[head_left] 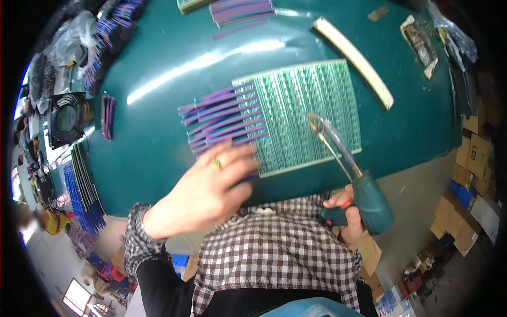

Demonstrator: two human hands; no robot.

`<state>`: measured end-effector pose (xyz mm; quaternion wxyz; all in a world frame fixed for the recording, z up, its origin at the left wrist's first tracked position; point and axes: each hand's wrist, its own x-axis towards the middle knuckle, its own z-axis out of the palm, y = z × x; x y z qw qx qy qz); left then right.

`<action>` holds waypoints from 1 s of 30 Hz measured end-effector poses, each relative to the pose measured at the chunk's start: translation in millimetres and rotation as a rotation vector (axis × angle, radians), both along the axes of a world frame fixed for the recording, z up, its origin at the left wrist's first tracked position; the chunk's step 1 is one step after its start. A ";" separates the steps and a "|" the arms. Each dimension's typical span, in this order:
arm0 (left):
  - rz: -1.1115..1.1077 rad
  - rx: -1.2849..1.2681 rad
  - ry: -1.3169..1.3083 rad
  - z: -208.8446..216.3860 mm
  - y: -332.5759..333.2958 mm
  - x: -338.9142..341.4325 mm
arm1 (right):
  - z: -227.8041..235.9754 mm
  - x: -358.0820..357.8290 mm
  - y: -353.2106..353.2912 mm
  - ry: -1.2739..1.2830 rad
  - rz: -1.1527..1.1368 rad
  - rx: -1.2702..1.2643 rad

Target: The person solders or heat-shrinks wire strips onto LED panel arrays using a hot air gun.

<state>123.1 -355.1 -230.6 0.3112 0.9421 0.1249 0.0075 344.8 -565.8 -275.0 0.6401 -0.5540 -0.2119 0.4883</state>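
Note:
My right hand is wrapped round the handle of a green soldering gun. Its metal tip and thin solder feed tube point up and left, over a panel of green circuit boards. Purple and blue ribbon cables lie in a row across the panel's left edge, their free ends sticking out over the table. At the near end of this row is my left hand, with a ring on one finger. Its fingers are bent and blurred, closed round a short purple-blue cable that shows only in part at the fingertips.
The dark green table carries a pale curved strip right of the panel. More ribbon cables lie at the far edge, and a small bundle at left. A black fan stands by the left edge. Cardboard boxes sit at right.

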 end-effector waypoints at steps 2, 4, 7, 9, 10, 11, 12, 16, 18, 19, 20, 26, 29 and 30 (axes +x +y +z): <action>-0.054 -0.253 0.071 6.4 3.3 -15.4 | -3.8 4.4 4.1 0.002 0.015 0.038; 0.006 -0.172 -0.044 12.2 19.1 4.1 | -3.8 4.8 9.4 0.015 -0.035 0.021; 0.210 0.110 -0.082 -9.7 18.2 18.5 | 0.9 9.1 13.7 0.028 -0.029 0.027; 0.266 0.070 -0.171 -30.5 7.8 16.5 | 3.7 7.7 7.8 0.036 -0.039 0.059; 0.263 0.056 -0.160 -34.0 5.1 17.6 | 2.2 8.7 9.0 0.044 -0.043 0.044; 0.293 0.045 -0.169 -36.6 1.6 18.7 | 0.7 8.9 9.0 0.019 -0.066 0.065; 0.324 0.036 -0.177 -38.5 -1.5 18.5 | -1.0 8.2 9.0 -0.007 -0.089 0.088; 0.361 0.022 -0.124 -39.5 -5.3 22.5 | -6.8 12.2 13.0 -0.008 -0.092 0.056; 0.365 0.027 -0.108 -38.5 -5.6 22.9 | -7.1 12.0 12.9 -0.004 -0.080 0.059; 0.363 0.033 -0.096 -38.9 -6.1 22.9 | -7.4 11.4 11.7 -0.003 -0.073 0.063; 0.361 0.032 -0.096 -40.0 -6.6 22.3 | -7.4 10.7 10.7 -0.003 -0.074 0.062; 0.359 -0.019 -0.155 -48.3 -9.0 16.0 | -6.0 6.9 4.8 0.010 -0.097 0.028; 0.421 -0.017 -0.162 -45.1 -11.7 19.9 | -6.0 6.0 5.9 -0.003 -0.111 0.034; 0.403 0.004 -0.132 -44.5 -11.6 20.5 | -5.8 5.9 6.3 -0.003 -0.109 0.027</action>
